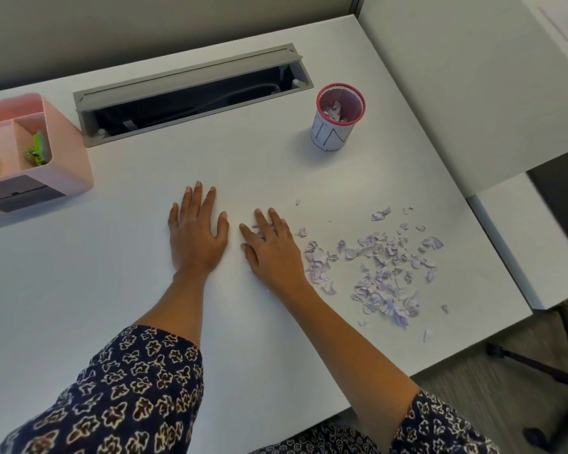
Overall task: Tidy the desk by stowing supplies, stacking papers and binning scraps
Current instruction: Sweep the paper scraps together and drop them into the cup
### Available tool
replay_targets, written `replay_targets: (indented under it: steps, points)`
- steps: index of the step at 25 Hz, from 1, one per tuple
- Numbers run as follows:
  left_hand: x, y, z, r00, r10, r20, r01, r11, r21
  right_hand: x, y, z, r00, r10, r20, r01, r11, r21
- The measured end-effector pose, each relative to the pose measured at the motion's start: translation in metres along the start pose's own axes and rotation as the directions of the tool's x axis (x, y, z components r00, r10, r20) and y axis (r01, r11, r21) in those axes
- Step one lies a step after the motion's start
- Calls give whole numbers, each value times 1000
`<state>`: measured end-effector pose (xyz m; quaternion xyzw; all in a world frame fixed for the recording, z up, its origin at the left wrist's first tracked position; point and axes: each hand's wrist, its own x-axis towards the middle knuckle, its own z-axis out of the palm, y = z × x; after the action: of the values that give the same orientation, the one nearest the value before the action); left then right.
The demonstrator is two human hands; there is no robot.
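Floral sleeve (118,388); left hand (195,234), right hand (273,247) spread flat; torn lilac paper scraps (387,257) mostly unbinned, few in red-rimmed mesh cup (336,126).

open desk (276,172) — scraps (384,267) to cup (336,136), organiser (63,158) far left

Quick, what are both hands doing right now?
Left hand: open, flat on the desk.
Right hand: open, flat on some paper scraps.

Torn lilac paper scraps (387,267) loose on the right of the desk (112,273); red-rimmed mesh cup (340,126) (few scraps inside) upright beyond.
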<state>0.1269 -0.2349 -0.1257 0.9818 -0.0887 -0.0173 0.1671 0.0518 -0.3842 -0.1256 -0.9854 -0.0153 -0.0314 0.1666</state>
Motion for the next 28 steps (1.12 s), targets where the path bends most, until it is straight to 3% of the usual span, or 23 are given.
replay_targets:
  steps: [8,10,11,12,13,14,15,17,19,22,24,26,28]
  points:
    - [-1,0,-1,1000,-6,6,6,1000,-12,-20,56,-21,958,-237,-159,248,967,53]
    - [-1,0,-1,1000,-7,5,7,1000,-12,-18,64,-28,975,-131,-179,151,983,104]
    - [-1,1,-1,1000,-6,3,6,1000,-12,-16,65,-34,982,37,-183,4,976,218]
    - [-1,0,-1,1000,-7,3,7,1000,-11,-12,65,-41,950,278,-141,-200,892,406]
    - [-1,0,-1,1000,-8,4,8,1000,-9,-6,66,-51,859,512,-24,-399,697,596]
    - [-1,1,-1,1000,-9,5,9,1000,-8,0,70,-62,749,653,113,-499,442,745]
    - [-1,1,-2,1000,-10,6,10,1000,-9,7,76,-71,674,701,232,-500,202,842]
    - [-1,1,-2,1000,-12,3,12,1000,-8,19,87,-89,631,647,428,-410,-190,892]
    - [-1,2,-2,1000,-12,4,12,1000,-1,32,93,-108,633,577,516,-366,-364,857]
    - [0,1,-3,1000,-16,12,16,1000,0,62,99,-136,692,532,487,-314,-386,867]
    - [1,2,-3,1000,-17,12,17,1000,-2,88,106,-153,723,552,415,-281,-314,907]
    - [0,3,-4,1000,-21,11,21,1000,-1,118,117,-169,720,616,321,-282,-163,946]
    - [1,3,-4,1000,-26,9,26,1000,0,148,131,-177,708,680,189,-351,107,930]
